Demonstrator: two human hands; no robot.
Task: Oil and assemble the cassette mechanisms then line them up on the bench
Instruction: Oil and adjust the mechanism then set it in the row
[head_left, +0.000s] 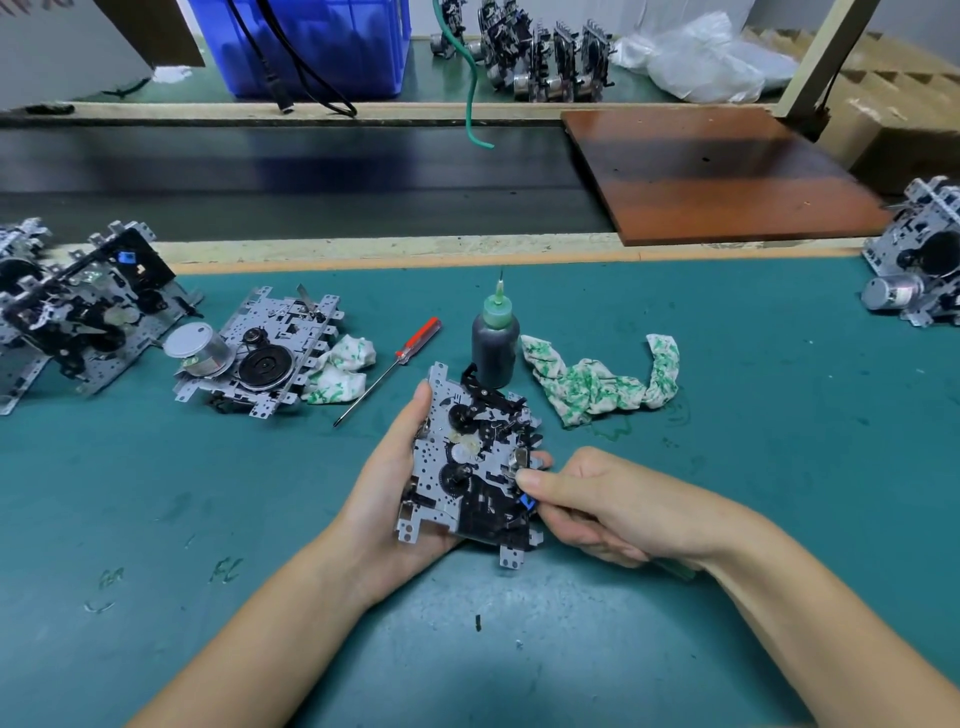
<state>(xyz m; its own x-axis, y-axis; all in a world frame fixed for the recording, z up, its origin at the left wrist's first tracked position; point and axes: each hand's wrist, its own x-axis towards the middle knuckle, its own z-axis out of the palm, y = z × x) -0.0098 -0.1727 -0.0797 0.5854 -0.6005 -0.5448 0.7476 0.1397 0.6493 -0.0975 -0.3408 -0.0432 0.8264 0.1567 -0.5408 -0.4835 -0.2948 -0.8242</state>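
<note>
Both hands' grip on cassette mechanism (470, 457), left hand (395, 483) cradling, right hand (587, 504) pinching, over green bench mat (727, 467)

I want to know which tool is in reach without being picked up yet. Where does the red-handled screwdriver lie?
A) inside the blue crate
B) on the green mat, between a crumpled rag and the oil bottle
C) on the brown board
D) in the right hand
B: the red-handled screwdriver lies flat on the green mat, untouched, with a crumpled rag to its left and the oil bottle to its right.
</note>
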